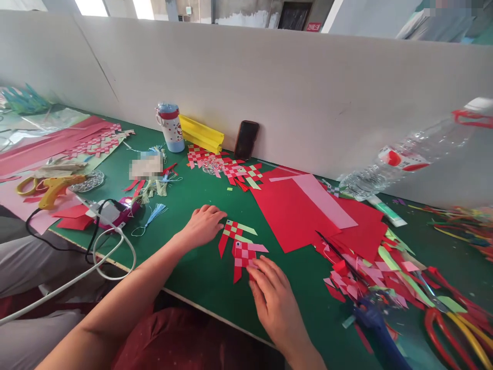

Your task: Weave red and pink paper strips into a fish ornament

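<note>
Two small woven paper fish lie beside each other on the green table in front of me. The red-and-pink fish (243,255) has a round eye and overlaps the lower edge of the red-and-green fish (233,231). My right hand (275,298) has its thumb and fingertips closed on the right edge of the red-and-pink one. At the upper left of the red-and-green fish rests my left hand (205,224), its fingers loosely bent and apart, holding nothing; whether a fingertip touches the paper I cannot tell.
Red paper sheets (287,216) and a pile of paper scraps (358,272) lie to the right, with a blue-handled glue gun (375,324) and scissors (447,329). Further back stand a cup (170,128), a phone (246,140) and a tilted plastic bottle (400,154). A yellow glue gun (57,190) lies left.
</note>
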Available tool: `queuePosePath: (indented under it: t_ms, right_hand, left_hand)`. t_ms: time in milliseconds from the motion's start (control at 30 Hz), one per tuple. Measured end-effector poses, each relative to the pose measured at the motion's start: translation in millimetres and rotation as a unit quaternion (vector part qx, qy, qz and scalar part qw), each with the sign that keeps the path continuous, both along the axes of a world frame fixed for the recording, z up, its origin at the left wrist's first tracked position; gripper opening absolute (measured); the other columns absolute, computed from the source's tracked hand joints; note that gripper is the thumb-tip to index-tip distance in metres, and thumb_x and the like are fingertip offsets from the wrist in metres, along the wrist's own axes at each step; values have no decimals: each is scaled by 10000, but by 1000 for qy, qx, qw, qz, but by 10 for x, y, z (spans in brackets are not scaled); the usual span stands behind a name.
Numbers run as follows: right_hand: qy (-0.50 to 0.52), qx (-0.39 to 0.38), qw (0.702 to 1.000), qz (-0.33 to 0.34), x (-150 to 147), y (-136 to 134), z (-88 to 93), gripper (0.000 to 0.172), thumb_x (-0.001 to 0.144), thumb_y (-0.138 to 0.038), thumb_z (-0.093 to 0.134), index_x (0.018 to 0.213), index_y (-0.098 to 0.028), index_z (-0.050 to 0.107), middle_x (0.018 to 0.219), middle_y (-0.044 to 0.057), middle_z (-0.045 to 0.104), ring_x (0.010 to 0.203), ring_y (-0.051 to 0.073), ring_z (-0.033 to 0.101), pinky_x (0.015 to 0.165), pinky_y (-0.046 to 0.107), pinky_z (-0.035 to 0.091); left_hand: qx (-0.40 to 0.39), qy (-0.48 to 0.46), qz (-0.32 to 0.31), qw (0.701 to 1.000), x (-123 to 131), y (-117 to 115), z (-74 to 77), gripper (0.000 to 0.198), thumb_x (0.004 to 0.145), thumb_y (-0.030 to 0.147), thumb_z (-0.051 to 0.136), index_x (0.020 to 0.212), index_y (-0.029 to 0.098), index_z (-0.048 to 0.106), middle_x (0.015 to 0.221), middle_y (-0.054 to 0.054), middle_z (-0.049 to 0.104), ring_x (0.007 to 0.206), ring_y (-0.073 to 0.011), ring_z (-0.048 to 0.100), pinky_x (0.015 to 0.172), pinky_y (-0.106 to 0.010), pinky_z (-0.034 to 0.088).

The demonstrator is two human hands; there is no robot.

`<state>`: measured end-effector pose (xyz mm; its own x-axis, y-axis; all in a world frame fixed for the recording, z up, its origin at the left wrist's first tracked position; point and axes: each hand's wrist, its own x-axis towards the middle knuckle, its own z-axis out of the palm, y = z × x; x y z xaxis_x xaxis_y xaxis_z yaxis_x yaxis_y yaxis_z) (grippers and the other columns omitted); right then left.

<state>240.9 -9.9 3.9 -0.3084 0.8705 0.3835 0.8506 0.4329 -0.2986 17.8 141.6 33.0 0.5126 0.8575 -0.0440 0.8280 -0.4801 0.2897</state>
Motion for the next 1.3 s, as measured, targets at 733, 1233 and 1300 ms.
queuePosePath:
  t_ms: [733,1233,1300]
  right_hand:
    - [-140,24,989,29,-120,-52,-79,368,962,-323,497,1314,-235,561,1326,36,632,1262,282,497,1104,487,193]
    - [-96,14,995,14,-170,-77,-32,309,975,-340,467,1237,-248,604,1282,11,661,1224,261,534,1069,452,223]
    - [-117,12,993,21,-152,-66,-54,329,963,-325,491,1269,-246,585,1306,23,646,1237,268,526,1067,465,230]
  left_hand:
    - [1,-2,0,1000,265,221,-71,198,892,292,549,1067,247,631,1106,-81,598,1075,-287,481,887,-425,386]
    - [6,-49,-5,999,193,251,-101,211,920,283,498,1094,243,611,1146,-61,628,1108,-263,504,929,-411,369]
    - [4,-56,-13,998,172,247,-103,234,896,281,530,1112,247,612,1162,-61,626,1114,-263,503,945,-412,360]
